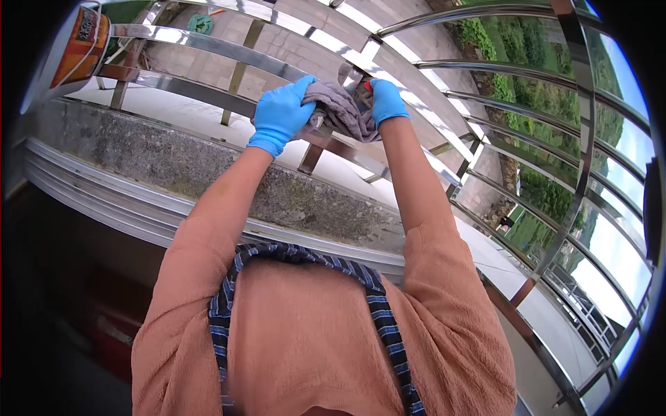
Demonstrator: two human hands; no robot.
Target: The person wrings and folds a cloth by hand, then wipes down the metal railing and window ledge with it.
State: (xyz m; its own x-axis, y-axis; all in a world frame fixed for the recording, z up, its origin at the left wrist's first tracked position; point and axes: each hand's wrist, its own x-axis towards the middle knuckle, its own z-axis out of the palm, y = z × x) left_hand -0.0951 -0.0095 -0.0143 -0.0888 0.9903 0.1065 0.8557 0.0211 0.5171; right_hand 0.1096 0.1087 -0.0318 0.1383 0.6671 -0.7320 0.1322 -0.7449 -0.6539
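My left hand, in a blue glove, is closed on a bunched grey-purple cloth draped over a shiny metal rail. My right hand, also gloved in blue, is closed at the cloth's right end. A small red piece shows by its fingertips; what it belongs to is hidden by the hand and cloth. The cloth's lower edge hangs beside my right wrist.
An orange bucket with a wire handle stands at the upper left. A rough concrete ledge runs below the railing, with window tracks nearer me. Curved metal bars fill the right side. A green bundle lies beyond the rails.
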